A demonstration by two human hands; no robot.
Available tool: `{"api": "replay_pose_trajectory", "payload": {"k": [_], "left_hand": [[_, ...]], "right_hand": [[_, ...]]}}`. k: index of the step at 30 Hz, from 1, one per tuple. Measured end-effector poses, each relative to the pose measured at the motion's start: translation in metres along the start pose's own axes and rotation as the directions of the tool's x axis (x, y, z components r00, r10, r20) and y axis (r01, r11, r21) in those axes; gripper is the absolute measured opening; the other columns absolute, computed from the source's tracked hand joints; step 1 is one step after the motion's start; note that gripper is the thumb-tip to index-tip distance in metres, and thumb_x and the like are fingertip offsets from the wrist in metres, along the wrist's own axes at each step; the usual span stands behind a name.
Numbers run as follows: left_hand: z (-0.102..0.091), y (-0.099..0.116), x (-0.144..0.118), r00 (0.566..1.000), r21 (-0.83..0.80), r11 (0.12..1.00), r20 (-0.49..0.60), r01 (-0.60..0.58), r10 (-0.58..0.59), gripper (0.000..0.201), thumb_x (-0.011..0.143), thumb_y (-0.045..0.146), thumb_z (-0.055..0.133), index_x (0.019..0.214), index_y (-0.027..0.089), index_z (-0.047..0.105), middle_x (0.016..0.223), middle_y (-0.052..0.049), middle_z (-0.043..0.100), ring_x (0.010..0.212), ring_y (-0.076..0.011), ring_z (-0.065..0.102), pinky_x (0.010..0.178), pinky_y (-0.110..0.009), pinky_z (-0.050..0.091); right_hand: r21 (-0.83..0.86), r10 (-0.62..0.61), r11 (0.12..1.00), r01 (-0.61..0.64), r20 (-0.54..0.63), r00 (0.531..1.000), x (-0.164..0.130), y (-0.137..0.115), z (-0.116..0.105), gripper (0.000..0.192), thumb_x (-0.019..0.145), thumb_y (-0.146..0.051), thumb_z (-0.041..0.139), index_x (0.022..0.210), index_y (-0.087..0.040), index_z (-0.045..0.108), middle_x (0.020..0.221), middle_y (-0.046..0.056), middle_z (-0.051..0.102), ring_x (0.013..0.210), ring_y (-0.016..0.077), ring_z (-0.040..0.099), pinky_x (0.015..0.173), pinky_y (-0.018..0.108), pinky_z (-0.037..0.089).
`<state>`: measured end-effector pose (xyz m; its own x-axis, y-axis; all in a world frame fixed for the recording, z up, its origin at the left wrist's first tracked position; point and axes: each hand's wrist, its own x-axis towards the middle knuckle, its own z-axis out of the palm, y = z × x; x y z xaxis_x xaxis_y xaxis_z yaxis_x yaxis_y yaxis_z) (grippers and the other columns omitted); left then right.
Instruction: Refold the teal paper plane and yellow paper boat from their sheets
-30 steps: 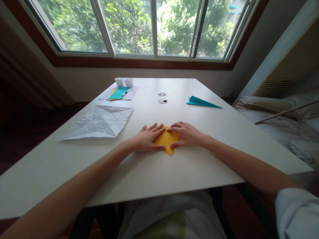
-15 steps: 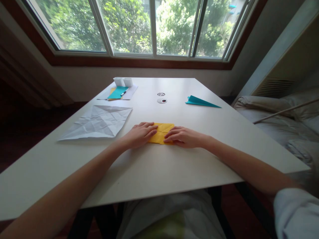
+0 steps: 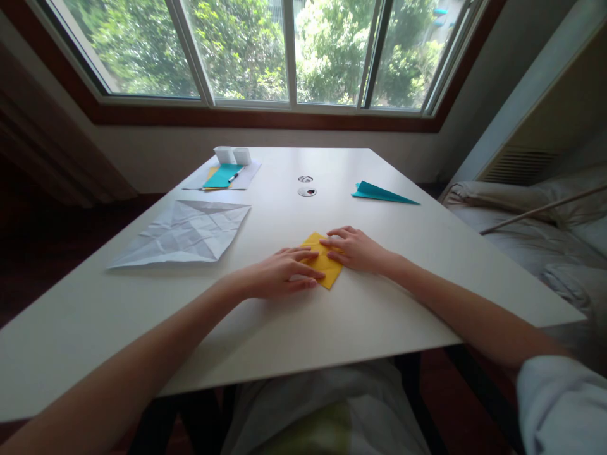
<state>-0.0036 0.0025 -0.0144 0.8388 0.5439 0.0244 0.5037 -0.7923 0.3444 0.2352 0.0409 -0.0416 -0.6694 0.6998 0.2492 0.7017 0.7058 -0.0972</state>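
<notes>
A folded yellow paper [image 3: 326, 264] lies flat on the white table [image 3: 294, 316], turned so that one corner points toward me. My left hand [image 3: 279, 273] rests palm down on its left part, fingers stretched across the paper. My right hand [image 3: 356, 248] presses on its upper right edge with the fingertips. Both hands hold the paper against the table; much of the sheet is hidden under them.
A large creased white sheet [image 3: 184, 231] lies to the left. A teal paper plane [image 3: 382, 193] sits at the far right. At the back left are a teal sheet with a pen [image 3: 222, 176] and two small white boxes [image 3: 232, 154]. A bed [image 3: 531, 227] stands beyond the table's right edge.
The yellow paper has been turned from a level rectangle to a corner-down diamond. My left hand slid lower over it and my right hand moved up to its far edge.
</notes>
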Motion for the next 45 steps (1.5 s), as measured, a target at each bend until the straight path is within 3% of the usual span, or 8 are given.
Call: {"api": "replay_pose_trajectory", "payload": {"k": [3,6,11,15,20,24,32,45], "left_hand": [[0.008,0.005,0.004,1.0,0.04,0.999,-0.014,-0.01,0.01,0.034,0.092,0.035,0.036,0.119,0.029,0.056,0.131,-0.005,0.05,0.124,-0.0211,0.04,0.103,-0.036,0.029],[0.015,0.001,0.007,0.993,0.125,0.989,-0.095,0.077,-0.066,0.036,0.093,0.031,0.033,0.124,0.025,0.051,0.13,-0.005,0.052,0.117,-0.0208,0.047,0.098,-0.037,0.034],[0.021,-0.004,0.011,0.966,0.205,0.95,-0.159,0.235,-0.205,0.041,0.091,0.037,0.035,0.128,0.025,0.046,0.132,-0.006,0.05,0.119,-0.0243,0.045,0.095,-0.04,0.036],[0.017,-0.009,0.008,0.955,0.268,0.918,-0.137,0.292,-0.264,0.042,0.091,0.04,0.033,0.131,0.028,0.044,0.137,-0.006,0.045,0.123,-0.0249,0.042,0.096,-0.041,0.034],[0.005,-0.022,-0.003,0.948,0.317,0.894,-0.125,0.316,-0.291,0.037,0.089,0.036,0.037,0.124,0.035,0.05,0.128,-0.003,0.052,0.119,-0.0261,0.044,0.093,-0.039,0.036],[-0.005,-0.029,-0.008,0.938,0.283,0.895,-0.152,0.344,-0.312,0.031,0.087,0.036,0.042,0.109,0.033,0.063,0.112,-0.004,0.062,0.113,-0.027,0.048,0.091,-0.04,0.037],[0.001,-0.04,-0.004,0.921,0.22,0.91,-0.254,0.352,-0.294,0.04,0.083,0.046,0.048,0.112,0.023,0.062,0.113,-0.006,0.062,0.115,-0.0277,0.045,0.094,-0.039,0.038],[0.003,-0.053,-0.002,0.922,0.094,0.969,-0.34,0.227,-0.184,0.023,0.078,0.037,0.06,0.092,0.02,0.066,0.1,-0.006,0.065,0.103,-0.0238,0.052,0.091,-0.037,0.04]], "right_hand": [[0.04,-0.001,0.999,0.001,0.008,1.0,-0.001,0.003,0.006,0.037,0.09,-0.038,0.041,0.125,-0.03,0.053,0.13,0.009,0.05,0.115,0.0266,0.046,0.092,0.044,0.041],[0.033,-0.007,0.999,0.007,-0.021,1.0,-0.001,0.003,0.007,0.036,0.09,-0.039,0.041,0.122,-0.031,0.056,0.132,0.009,0.048,0.117,0.0278,0.044,0.092,0.045,0.04],[0.031,-0.085,0.996,0.088,-0.082,0.993,0.003,-0.002,0.005,0.028,0.09,-0.031,0.044,0.107,-0.029,0.066,0.111,0.007,0.062,0.104,0.0221,0.052,0.089,0.039,0.041],[0.038,-0.048,0.998,0.05,-0.049,0.998,0.003,-0.002,0.001,0.025,0.088,-0.033,0.049,0.103,-0.027,0.068,0.101,0.006,0.066,0.091,0.02,0.057,0.083,0.035,0.041],[0.04,-0.019,0.999,0.017,0.044,0.999,0.001,0.012,-0.012,0.022,0.083,-0.032,0.056,0.099,-0.028,0.07,0.096,0.004,0.068,0.085,0.0195,0.057,0.075,0.031,0.041],[0.1,0.001,0.995,-0.011,0.099,0.995,-0.001,0.022,-0.02,0.022,0.079,-0.036,0.06,0.097,-0.026,0.071,0.095,0.005,0.067,0.087,0.021,0.056,0.073,0.031,0.043],[0.218,0.111,0.966,-0.141,0.144,0.983,0.0,0.025,-0.014,0.043,0.077,-0.038,0.062,0.116,-0.021,0.06,0.101,0.009,0.062,0.09,0.0218,0.057,0.077,0.033,0.046],[0.384,0.08,0.917,-0.112,0.099,0.992,0.0,0.027,-0.015,0.025,0.072,-0.031,0.065,0.093,-0.019,0.061,0.099,0.006,0.059,0.084,0.0175,0.057,0.075,0.032,0.048]]}}
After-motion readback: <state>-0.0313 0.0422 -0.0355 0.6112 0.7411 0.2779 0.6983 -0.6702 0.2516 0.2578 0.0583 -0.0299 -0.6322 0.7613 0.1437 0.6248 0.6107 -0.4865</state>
